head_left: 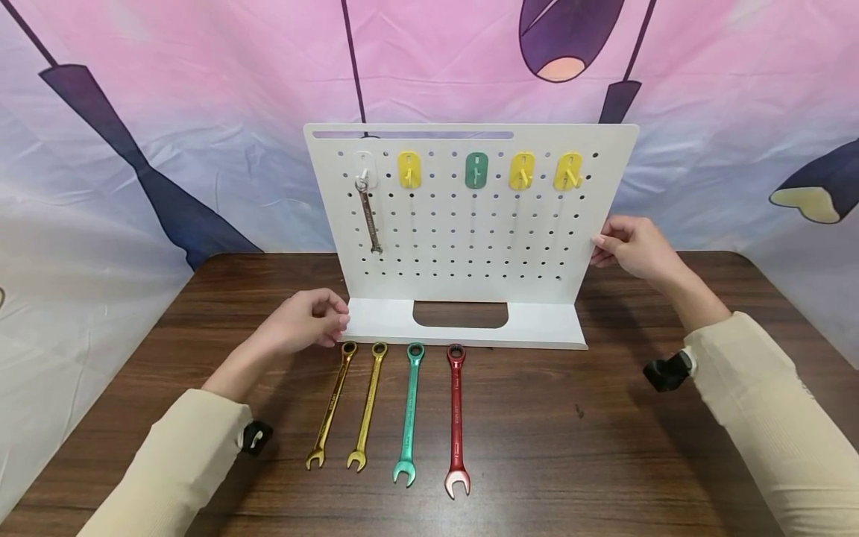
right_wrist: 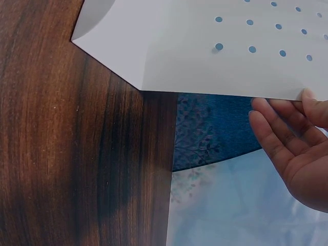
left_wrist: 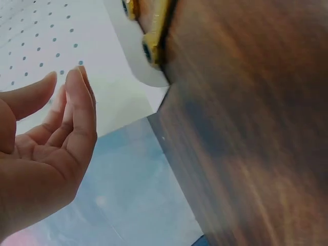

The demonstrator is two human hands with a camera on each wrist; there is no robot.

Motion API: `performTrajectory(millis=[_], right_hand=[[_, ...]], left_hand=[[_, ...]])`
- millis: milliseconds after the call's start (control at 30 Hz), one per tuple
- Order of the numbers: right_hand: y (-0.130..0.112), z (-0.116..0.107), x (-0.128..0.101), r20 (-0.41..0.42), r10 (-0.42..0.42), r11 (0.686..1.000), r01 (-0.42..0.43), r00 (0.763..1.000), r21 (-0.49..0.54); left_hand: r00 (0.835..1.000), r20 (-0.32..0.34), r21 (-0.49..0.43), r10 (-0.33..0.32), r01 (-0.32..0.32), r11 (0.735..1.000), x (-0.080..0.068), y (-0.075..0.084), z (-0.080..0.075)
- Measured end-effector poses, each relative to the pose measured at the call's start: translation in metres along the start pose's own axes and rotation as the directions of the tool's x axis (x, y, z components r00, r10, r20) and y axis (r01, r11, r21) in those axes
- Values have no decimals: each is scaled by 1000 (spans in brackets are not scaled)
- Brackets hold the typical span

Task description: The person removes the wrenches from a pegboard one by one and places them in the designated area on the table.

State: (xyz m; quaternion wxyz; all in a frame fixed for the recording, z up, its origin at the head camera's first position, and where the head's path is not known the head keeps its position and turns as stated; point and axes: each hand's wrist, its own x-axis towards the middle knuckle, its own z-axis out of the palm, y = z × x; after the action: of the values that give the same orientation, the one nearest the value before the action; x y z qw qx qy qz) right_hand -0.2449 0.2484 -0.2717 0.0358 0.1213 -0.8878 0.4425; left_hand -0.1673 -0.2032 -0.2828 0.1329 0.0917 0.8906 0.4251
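Observation:
A white pegboard stand (head_left: 470, 239) stands upright on the table. My right hand (head_left: 631, 246) holds its right edge, thumb on the front and fingers behind, as the right wrist view also shows. At the base's left front corner is my left hand (head_left: 305, 321), its fingers loosely bent; a gap shows between thumb and fingertips (left_wrist: 77, 77) in the left wrist view. From a white hook (head_left: 363, 165) hangs a silver wrench (head_left: 368, 216). Before the base lie two gold wrenches (head_left: 367, 406), a green wrench (head_left: 409, 414) and a red wrench (head_left: 457, 421), their ring ends toward the board.
Three yellow hooks (head_left: 409, 170) and a green hook (head_left: 476, 170) sit bare along the board's upper row. The dark wooden table (head_left: 570, 447) ends behind the stand at a patterned cloth backdrop (head_left: 235, 89). A cutout (head_left: 460, 303) opens the base's middle.

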Motion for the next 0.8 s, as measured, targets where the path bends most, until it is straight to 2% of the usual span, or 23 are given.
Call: performTrajectory(millis=[333,600,800], right_hand=[[-1,1,-1,-7,-5,1000,5,1000,5],[0,1,0,-5,-4,1000,4,1000,7],[2,0,1,-6,-2,1000,2,1000,12]], left_hand=[[993,-111,-36,30,-34,999,15,17,-5],[988,-157,-67,2,-13,998,26,33,-6],[977,-211,-67,29,-44,997,33,42,-8]])
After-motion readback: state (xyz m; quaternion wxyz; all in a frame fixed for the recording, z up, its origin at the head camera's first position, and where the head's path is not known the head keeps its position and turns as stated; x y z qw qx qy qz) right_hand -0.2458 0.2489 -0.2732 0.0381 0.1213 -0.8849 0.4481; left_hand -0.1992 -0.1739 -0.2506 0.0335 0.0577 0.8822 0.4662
